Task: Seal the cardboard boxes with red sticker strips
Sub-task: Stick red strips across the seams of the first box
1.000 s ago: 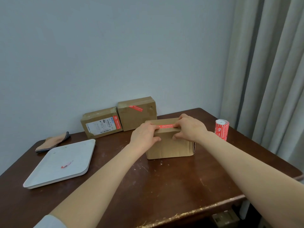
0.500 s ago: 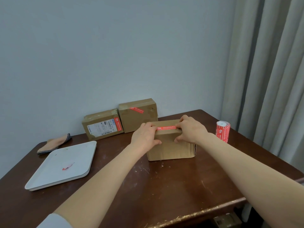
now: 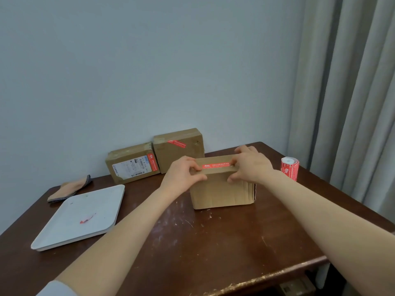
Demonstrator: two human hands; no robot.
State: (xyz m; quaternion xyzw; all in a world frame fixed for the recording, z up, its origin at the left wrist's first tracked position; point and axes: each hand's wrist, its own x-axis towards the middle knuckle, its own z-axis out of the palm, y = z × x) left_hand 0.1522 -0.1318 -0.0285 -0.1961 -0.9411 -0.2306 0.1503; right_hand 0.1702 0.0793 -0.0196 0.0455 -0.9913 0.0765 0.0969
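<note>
A brown cardboard box stands on the dark wooden table in front of me. A red sticker strip lies along its top near edge. My left hand grips the box's top left corner, thumb on the front face and fingers curled over the strip's left end. My right hand grips the top right corner the same way, fingertips at the strip's right end. A roll of red stickers stands upright to the right of the box.
Two more boxes lean against the wall, one with a shipping label and one behind the front box, each bearing a red strip. A white tray holding a red scrap lies left. A folded cloth sits behind it. Curtains hang right.
Both hands stay on the box's top corners with little shift; the fingers have settled along the ends of the red strip. The view has dipped slightly.
</note>
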